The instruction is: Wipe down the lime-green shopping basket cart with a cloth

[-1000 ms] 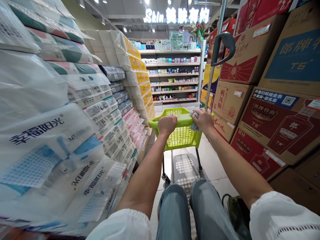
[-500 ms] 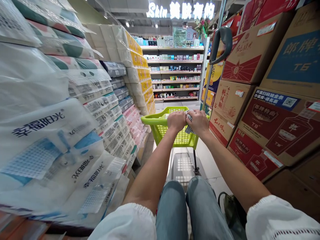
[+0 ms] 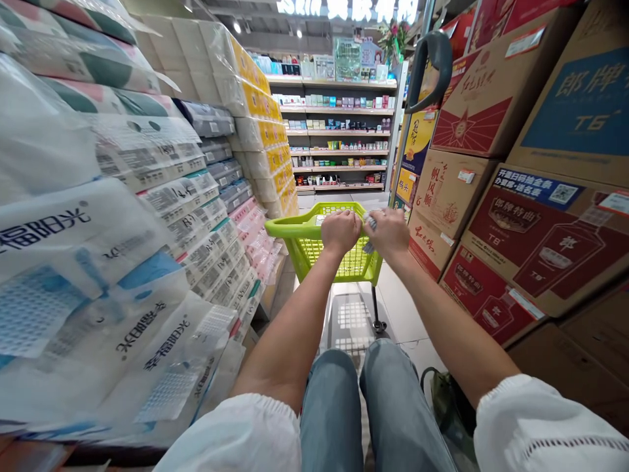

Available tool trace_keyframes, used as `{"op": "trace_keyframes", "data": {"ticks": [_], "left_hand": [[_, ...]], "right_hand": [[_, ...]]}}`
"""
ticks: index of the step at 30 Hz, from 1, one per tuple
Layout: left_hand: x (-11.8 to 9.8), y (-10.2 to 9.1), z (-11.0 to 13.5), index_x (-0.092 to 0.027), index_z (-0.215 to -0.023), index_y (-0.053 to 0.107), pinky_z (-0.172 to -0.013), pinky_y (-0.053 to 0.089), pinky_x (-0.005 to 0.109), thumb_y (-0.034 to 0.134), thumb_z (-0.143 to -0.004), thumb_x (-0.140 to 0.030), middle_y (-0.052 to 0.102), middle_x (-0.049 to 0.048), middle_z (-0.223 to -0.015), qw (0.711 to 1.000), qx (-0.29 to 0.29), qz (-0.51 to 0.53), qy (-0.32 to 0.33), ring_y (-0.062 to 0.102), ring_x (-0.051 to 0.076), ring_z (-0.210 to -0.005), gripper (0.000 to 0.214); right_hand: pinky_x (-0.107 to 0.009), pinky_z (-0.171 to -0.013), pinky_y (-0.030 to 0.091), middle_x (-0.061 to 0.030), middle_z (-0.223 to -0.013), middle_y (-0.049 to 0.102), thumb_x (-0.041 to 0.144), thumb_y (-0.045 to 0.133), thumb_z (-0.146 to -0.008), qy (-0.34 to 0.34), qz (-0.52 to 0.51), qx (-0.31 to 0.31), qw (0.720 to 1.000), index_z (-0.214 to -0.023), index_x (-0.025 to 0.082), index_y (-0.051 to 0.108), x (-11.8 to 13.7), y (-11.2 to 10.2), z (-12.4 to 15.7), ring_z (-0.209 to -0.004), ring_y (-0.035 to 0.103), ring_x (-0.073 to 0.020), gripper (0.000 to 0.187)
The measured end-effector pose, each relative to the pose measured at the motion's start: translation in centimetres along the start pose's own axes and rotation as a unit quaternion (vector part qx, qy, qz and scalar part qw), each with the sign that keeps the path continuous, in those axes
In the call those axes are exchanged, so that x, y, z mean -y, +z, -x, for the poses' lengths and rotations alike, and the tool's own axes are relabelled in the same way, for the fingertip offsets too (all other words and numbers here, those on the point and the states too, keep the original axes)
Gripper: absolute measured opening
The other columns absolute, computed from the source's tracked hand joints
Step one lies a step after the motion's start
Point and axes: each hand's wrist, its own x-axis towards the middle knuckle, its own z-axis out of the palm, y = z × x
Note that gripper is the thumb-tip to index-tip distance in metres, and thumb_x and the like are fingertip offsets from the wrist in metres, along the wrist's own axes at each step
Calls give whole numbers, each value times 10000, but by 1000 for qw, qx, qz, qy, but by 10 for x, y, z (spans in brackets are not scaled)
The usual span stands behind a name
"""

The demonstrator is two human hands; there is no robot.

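Observation:
A lime-green plastic shopping basket cart (image 3: 307,247) on wheels stands in the aisle ahead of me. My left hand (image 3: 340,231) is closed over its near rim. Close beside it, my right hand (image 3: 388,232) is closed on the same rim and also pinches a small striped cloth (image 3: 369,224) against it. A grey pull handle (image 3: 428,62) on a metal pole rises from the cart's right side. My knees in blue jeans show below.
Wrapped tissue packs (image 3: 162,216) are stacked high on the left. Cardboard liquor boxes (image 3: 521,216) are piled on the right. Shelves of small goods (image 3: 339,141) close off the aisle's far end. A dark green bag (image 3: 445,403) lies on the floor by my right leg.
My left hand slid right along the rim until it met my right hand. The cart swung slightly left and the view shifted with it.

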Motion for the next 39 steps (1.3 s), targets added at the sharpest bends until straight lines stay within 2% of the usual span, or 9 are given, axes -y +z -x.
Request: {"op": "trace_keyframes", "data": {"ticks": [4,7,11,13,16,22,25,33,39], "left_hand": [[9,-2,2,-159,-960,703,-864,461,334,293,-962,-303,713,96,-1041,1000,-1,-3,12,642,206,-984,435],[17,-2,4,-161,-996,706,-877,464,337,285,-966,-314,705,88,-1091,1000,-2,6,17,645,202,-999,449],[20,2,4,-169,-1052,702,-904,463,343,273,-968,-319,690,75,-1145,1000,-11,17,16,632,198,-1050,462],[18,3,4,-168,-1056,703,-914,460,340,279,-965,-319,701,78,-1114,1000,-14,20,12,629,195,-1056,459],[13,4,3,-163,-1031,708,-920,456,342,290,-959,-304,711,85,-1071,1000,-12,21,1,630,198,-1047,447],[12,2,3,-177,-1009,707,-938,444,360,300,-961,-318,705,93,-1084,1000,-4,30,-3,622,215,-1065,434],[16,1,3,-177,-1048,699,-933,449,355,302,-962,-333,695,90,-1118,999,0,35,8,621,212,-1071,435],[14,-1,1,-192,-1045,711,-915,460,348,301,-960,-335,700,71,-1117,999,6,48,3,623,204,-1072,442],[16,0,1,-195,-1052,705,-895,471,338,285,-962,-328,695,62,-1136,1000,3,30,6,630,193,-1062,449]], "right_hand": [[-407,-797,446,-104,-1214,585,445,415,-904,-17,2,16,1000,-1131,252,657,25,1,5,-1060,443,-298,384],[-391,-804,443,-85,-1208,589,432,436,-892,-20,9,31,999,-1134,264,660,11,0,0,-1062,445,-287,370],[-388,-823,435,-86,-1139,608,397,443,-874,36,21,17,999,-1075,245,689,-16,-3,-8,-1042,454,-279,353],[-392,-818,434,-89,-1133,606,387,442,-867,63,27,6,998,-1075,241,689,-19,-4,-9,-1037,454,-281,355],[-400,-804,437,-102,-1165,593,390,429,-872,90,30,-7,995,-1100,231,678,-5,-2,-5,-1056,439,-295,372],[-442,-851,430,-119,-1226,576,440,377,-909,16,-39,0,999,-1138,231,664,33,6,7,-1087,422,-314,422],[-441,-849,433,-108,-1218,587,433,427,-885,-10,-34,5,999,-1111,242,677,21,6,4,-1070,435,-311,387],[-381,-840,413,-63,-1058,657,409,476,-833,11,-18,44,999,-948,242,722,-44,-4,-26,-965,506,-257,319],[-354,-866,390,-63,-1001,668,423,472,-831,-17,-21,79,997,-940,236,724,-50,-3,-32,-935,536,-226,332]]}}
